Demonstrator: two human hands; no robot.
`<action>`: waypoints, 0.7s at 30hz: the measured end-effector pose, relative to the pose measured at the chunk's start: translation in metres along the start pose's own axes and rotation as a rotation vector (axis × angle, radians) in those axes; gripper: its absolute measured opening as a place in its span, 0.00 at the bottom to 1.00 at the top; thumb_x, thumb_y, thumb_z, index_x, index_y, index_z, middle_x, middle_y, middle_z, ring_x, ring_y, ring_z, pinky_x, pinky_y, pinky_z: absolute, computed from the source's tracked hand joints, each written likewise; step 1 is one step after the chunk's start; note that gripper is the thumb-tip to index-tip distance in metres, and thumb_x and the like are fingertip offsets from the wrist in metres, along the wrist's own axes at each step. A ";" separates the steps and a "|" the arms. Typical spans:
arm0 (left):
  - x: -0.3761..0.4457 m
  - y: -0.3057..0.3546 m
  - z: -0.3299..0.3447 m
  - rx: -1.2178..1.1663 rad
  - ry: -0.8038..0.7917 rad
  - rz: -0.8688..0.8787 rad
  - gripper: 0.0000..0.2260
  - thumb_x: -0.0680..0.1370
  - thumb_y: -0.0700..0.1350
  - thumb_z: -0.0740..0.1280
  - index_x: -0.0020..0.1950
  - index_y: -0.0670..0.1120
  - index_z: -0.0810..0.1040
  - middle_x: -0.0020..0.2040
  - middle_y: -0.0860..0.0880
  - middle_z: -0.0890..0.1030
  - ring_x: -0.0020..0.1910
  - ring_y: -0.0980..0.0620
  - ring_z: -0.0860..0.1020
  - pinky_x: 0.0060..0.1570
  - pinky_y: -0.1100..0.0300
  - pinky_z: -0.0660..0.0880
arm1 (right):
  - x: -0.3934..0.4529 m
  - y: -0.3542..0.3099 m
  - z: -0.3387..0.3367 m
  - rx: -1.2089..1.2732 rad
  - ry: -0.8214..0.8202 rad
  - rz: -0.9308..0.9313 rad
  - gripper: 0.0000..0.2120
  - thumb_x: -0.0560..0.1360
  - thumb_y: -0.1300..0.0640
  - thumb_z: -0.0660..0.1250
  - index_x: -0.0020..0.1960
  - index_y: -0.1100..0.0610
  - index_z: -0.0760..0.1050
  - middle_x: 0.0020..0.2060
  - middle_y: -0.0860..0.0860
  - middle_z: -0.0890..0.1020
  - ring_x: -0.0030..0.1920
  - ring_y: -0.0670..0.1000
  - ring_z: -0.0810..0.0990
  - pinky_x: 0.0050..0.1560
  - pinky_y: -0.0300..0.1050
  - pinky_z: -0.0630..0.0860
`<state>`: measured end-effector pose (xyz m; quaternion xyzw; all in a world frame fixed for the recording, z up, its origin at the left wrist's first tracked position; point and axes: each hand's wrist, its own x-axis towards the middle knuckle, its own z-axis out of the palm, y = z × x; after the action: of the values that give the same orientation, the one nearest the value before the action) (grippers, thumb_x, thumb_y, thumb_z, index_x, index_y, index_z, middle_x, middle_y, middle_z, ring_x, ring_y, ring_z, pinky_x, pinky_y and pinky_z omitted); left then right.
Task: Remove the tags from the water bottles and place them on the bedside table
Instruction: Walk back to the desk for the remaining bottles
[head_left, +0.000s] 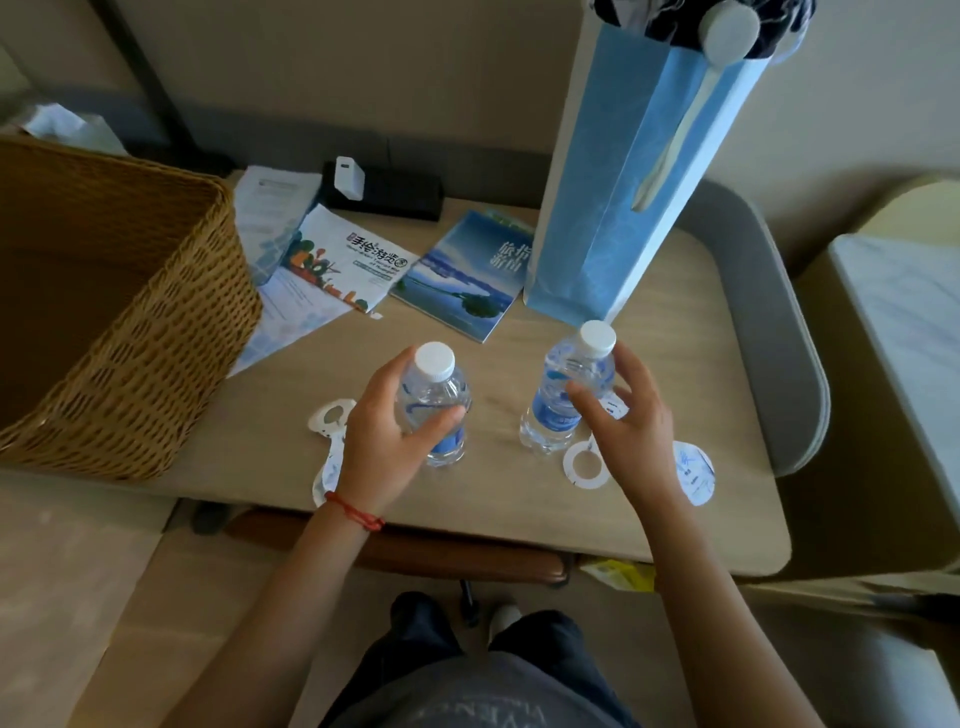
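"手绘游览" on leaflet (347, 262); seemingly "旅游指南" on blue booklet (462, 278).

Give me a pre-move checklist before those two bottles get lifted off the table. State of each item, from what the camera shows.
1. Left hand holds the left bottle: ok, fingers and thumb wrap its body.
2. Right hand holds the right bottle: ok, thumb and fingers curl round its body, though the grip looks lighter.
3. Caps on both bottles: ok, white caps in place.
4. Tags off the necks: ok, both necks look bare; ring tag and left tags lie on the table.
5. Bottles upright: ok.
6. Room near the blue bag: cannot tell; it stands close behind the right bottle.
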<state>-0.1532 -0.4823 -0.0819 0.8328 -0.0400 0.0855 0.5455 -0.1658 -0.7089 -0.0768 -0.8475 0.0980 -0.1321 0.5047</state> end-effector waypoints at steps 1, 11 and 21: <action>0.001 -0.001 0.001 -0.016 0.009 -0.015 0.28 0.66 0.43 0.75 0.64 0.42 0.71 0.60 0.44 0.77 0.58 0.48 0.76 0.57 0.64 0.73 | 0.003 0.000 0.001 0.020 -0.019 0.001 0.27 0.70 0.49 0.70 0.66 0.50 0.68 0.59 0.46 0.78 0.58 0.44 0.76 0.57 0.39 0.72; 0.007 -0.005 0.002 -0.116 -0.009 -0.111 0.30 0.62 0.40 0.78 0.62 0.42 0.73 0.57 0.44 0.79 0.56 0.47 0.77 0.55 0.52 0.76 | 0.020 0.011 0.004 0.090 -0.119 0.020 0.30 0.64 0.53 0.76 0.63 0.49 0.69 0.50 0.37 0.78 0.49 0.31 0.76 0.43 0.22 0.71; 0.009 -0.012 0.003 -0.084 0.002 -0.078 0.34 0.57 0.55 0.77 0.60 0.44 0.75 0.54 0.47 0.81 0.53 0.52 0.79 0.50 0.57 0.78 | 0.020 0.010 0.006 0.085 -0.074 -0.007 0.29 0.62 0.53 0.78 0.59 0.44 0.70 0.48 0.34 0.78 0.49 0.30 0.76 0.45 0.22 0.71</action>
<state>-0.1425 -0.4802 -0.0927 0.8098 -0.0104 0.0633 0.5832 -0.1457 -0.7148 -0.0857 -0.8300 0.0709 -0.1065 0.5430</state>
